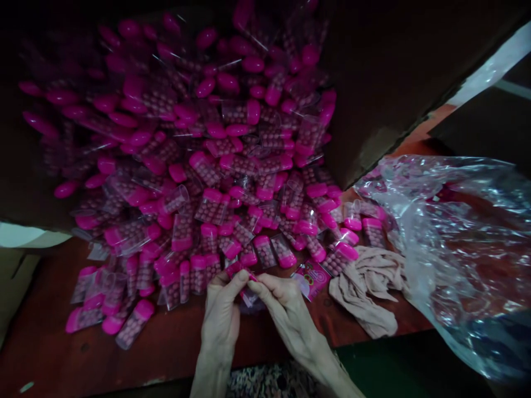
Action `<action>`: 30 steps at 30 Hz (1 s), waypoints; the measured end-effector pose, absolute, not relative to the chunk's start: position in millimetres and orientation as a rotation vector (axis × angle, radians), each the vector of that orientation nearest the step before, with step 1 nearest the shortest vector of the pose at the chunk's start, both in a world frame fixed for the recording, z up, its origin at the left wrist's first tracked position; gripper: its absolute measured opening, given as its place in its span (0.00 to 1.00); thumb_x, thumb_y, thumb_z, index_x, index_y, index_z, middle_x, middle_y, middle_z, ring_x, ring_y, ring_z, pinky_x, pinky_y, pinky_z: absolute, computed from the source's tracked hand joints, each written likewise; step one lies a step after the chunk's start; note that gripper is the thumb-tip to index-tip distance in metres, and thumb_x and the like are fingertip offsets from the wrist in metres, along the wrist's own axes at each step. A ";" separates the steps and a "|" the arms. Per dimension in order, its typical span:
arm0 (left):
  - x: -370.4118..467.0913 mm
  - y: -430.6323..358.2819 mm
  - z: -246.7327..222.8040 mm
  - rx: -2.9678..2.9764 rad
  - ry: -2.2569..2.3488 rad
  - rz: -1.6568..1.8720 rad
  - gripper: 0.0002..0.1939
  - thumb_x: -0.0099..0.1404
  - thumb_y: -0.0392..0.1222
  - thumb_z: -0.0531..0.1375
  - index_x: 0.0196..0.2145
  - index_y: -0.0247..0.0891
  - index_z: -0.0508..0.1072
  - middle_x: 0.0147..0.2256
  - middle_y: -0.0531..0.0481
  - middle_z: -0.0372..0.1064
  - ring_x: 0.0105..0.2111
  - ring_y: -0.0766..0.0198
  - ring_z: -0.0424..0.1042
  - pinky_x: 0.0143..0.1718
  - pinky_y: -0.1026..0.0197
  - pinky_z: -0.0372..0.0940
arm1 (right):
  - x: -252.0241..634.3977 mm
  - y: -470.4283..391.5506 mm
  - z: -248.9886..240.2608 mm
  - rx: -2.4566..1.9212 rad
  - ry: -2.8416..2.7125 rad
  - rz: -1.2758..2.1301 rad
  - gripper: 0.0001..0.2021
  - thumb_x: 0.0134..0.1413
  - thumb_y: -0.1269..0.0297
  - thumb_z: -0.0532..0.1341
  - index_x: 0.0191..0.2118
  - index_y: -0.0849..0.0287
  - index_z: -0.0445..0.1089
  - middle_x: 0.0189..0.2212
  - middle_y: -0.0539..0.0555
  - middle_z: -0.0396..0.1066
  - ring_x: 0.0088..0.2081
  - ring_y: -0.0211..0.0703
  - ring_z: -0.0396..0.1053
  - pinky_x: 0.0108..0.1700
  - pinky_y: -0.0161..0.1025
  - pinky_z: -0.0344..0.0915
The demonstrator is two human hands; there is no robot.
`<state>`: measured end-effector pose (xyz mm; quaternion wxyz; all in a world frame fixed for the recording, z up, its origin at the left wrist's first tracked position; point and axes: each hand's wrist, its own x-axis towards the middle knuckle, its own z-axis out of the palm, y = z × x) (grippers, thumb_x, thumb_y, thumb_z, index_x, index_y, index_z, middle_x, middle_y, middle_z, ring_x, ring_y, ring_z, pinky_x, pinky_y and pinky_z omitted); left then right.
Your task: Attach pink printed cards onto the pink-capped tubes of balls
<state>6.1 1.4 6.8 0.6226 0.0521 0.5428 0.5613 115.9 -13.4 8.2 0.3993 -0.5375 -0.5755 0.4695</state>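
Note:
Near the table's front edge, my left hand and my right hand meet with thumbs and fingers pinched together. Between them is a small container with a pink top, mostly covered by my fingers; some clear plastic shows below it. Just beyond my hands lies a large heap of clear containers with pink caps, filled with small round pale balls. A pink printed label or packet lies flat to the right of my right hand.
A crumpled beige cloth lies right of the hands. Beyond it spreads a large clear plastic bag. The heap spills from a dark open box onto the reddish table. Several containers lie at the left.

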 end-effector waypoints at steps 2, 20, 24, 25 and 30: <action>5.2 1.1 7.9 0.241 1.215 1.299 0.11 0.38 0.38 0.71 0.22 0.34 0.75 0.21 0.52 0.73 0.22 0.69 0.68 0.28 0.66 0.64 | 114.4 -10.0 5.5 -1.363 -1.405 1.268 0.19 0.60 0.57 0.52 0.20 0.59 0.58 0.18 0.44 0.49 0.21 0.32 0.49 0.22 0.30 0.49; -12.4 12.0 19.6 0.062 1.241 1.554 0.13 0.36 0.34 0.71 0.22 0.36 0.74 0.22 0.53 0.74 0.23 0.67 0.72 0.28 0.66 0.68 | 133.7 30.1 15.7 -1.557 -1.472 0.498 0.10 0.57 0.64 0.55 0.36 0.61 0.72 0.29 0.54 0.72 0.29 0.42 0.69 0.34 0.37 0.65; -10.1 12.6 21.1 -0.050 1.165 1.521 0.12 0.39 0.31 0.70 0.25 0.37 0.75 0.25 0.52 0.76 0.26 0.64 0.74 0.29 0.65 0.70 | 161.8 54.5 13.7 -1.713 -1.602 0.056 0.13 0.55 0.69 0.52 0.42 0.62 0.71 0.37 0.61 0.68 0.39 0.51 0.66 0.38 0.46 0.64; -8.8 12.3 21.0 -0.072 1.152 1.510 0.11 0.41 0.30 0.69 0.25 0.37 0.75 0.26 0.51 0.76 0.27 0.64 0.74 0.30 0.65 0.70 | 166.9 56.8 13.3 -1.724 -1.630 0.029 0.13 0.54 0.70 0.52 0.43 0.62 0.70 0.39 0.62 0.68 0.40 0.53 0.66 0.38 0.47 0.64; -6.3 13.0 21.1 -0.155 1.155 1.506 0.08 0.49 0.25 0.63 0.22 0.36 0.74 0.25 0.49 0.76 0.26 0.64 0.75 0.30 0.63 0.71 | 164.5 44.3 7.3 -1.708 -1.665 0.107 0.10 0.55 0.67 0.52 0.37 0.60 0.70 0.33 0.57 0.68 0.34 0.48 0.67 0.34 0.43 0.64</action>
